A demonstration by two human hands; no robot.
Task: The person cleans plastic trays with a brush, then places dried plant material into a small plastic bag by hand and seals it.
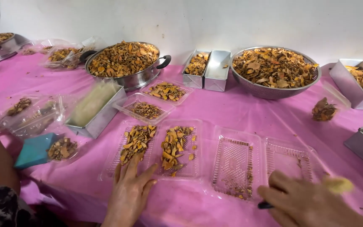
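The person's left hand (130, 191) lies flat with its fingers spread and pointing away from the body, the fingertips resting on the near edge of an open clear plastic clamshell tray (153, 148) that sits on the pink tablecloth (240, 113) in front of them. Both halves of that tray hold dried orange-brown slices (174, 145), the left half more thickly covered than the right. Just to its right lies a second open clamshell tray (260, 164), almost bare apart from crumbs gathered in the near corner of its left half. The right hand (305, 201) hovers at that tray's near edge, its fingers curled around a thin dark handle (264, 205), while a blurred yellowish piece (338, 185) shows at its far side; whether the fingers hold that piece cannot be told. Beyond the filled tray stand two smaller clear trays (156, 101) with the same dried slices, and to their left a rectangular metal tin (94, 110). Near the left edge a blue scoop-like container (36, 150) lies beside a small heap of slices. At the back, against the white wall, a handled steel pot (127, 63) and a wide metal colander bowl (274, 71) are heaped with the dried slices, with two small metal tins (207, 69) between them. More metal tins stand at the right edge.
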